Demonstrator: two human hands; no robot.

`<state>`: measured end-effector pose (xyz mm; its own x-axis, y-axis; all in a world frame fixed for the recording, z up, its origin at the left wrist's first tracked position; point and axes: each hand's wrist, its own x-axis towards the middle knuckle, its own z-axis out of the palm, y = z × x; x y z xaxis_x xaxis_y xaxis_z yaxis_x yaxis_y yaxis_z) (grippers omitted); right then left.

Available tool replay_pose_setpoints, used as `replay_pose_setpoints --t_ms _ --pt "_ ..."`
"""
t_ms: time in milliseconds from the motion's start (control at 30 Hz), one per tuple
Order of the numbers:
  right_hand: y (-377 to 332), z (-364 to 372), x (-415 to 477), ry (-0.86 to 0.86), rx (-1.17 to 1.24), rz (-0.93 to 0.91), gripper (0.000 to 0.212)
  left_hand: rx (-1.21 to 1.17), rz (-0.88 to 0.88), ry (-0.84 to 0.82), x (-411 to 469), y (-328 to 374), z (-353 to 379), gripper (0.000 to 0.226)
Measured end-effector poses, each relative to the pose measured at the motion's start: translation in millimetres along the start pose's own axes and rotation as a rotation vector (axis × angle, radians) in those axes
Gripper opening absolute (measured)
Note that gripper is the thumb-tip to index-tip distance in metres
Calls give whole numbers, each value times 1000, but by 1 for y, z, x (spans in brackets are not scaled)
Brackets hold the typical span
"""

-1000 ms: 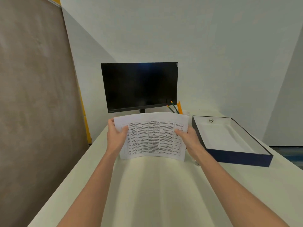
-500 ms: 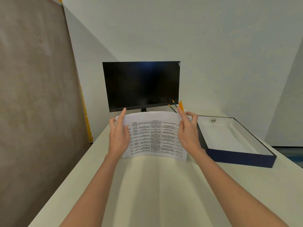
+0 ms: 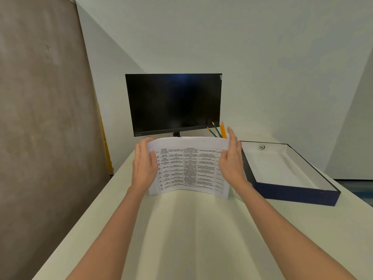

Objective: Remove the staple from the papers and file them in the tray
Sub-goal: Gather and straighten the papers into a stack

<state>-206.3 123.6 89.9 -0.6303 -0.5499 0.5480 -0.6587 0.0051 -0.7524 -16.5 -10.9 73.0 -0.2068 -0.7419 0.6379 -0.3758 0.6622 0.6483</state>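
Note:
The papers (image 3: pixel 188 168) are white sheets printed with a table, held upright on their lower edge on the white desk and bowed toward me. My left hand (image 3: pixel 143 165) clasps their left edge, fingers curled over the top corner. My right hand (image 3: pixel 232 161) presses flat against their right edge, fingers straight and pointing up. No staple can be made out. The tray (image 3: pixel 294 191) is a dark blue box with a white inside, lying on the desk just right of the papers.
A black monitor (image 3: pixel 174 104) stands behind the papers. Pencils (image 3: pixel 219 130) stick up behind the papers' top right corner. A small round object (image 3: pixel 262 147) lies in the tray's far corner. A brown panel (image 3: pixel 44 122) borders the desk's left side.
Both hands have slid from gripping the papers' sides to squaring them between the palms, moving up the edges. The papers stay upright in the same spot.

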Motion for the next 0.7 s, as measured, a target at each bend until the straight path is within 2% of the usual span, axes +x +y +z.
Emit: replay_pose_setpoints --t_ms 67,100,200,267,333,367,433,500,600,700 --pt "3 1 2 16 99 87 82 -11 -28 8 3 2 -2 31" --pt "5 0 3 19 144 134 80 -17 -39 0 4 3 -3 30" --pt "13 0 5 -19 193 245 51 11 -85 -6 3 11 -7 37" --pt "16 0 8 -55 199 285 39 253 -67 119 2 21 -5 54" --pt "14 2 10 -76 211 297 36 502 87 201 6 46 3 73" --pt "13 2 11 -82 215 298 36 576 218 172 8 61 9 78" --pt "10 2 10 -84 219 287 34 652 479 -9 15 89 29 81" --pt "9 1 10 -88 216 264 35 644 565 -258 23 109 47 80" --pt "5 -1 8 -102 207 231 35 565 429 -540 38 126 57 73" --pt "4 -2 7 -125 192 187 38 593 316 -693 50 127 52 54"
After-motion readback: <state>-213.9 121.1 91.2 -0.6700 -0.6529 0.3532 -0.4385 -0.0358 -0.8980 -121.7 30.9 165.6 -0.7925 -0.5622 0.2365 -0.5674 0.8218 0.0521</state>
